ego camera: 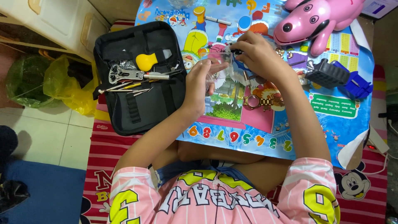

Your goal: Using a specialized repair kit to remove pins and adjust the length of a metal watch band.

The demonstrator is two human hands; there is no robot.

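While both hands meet over the table (331,120), a clear plastic box (217,66) sits between them.
Left hand (199,83) fingers curl around the box; right hand (257,54) fingers pinch a small dark part (235,51) at its top edge, beside an open black tool case (139,112).

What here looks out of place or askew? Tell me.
Nothing is spilled or visibly broken. The loose thin metal tools lie scattered across the open black tool case, outside its loops. The colourful poster curls up at its near right corner.

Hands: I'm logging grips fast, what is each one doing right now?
Left hand: closed on a clear plastic box.
Right hand: fingers pinched at the box's top; what they pinch cannot be told.
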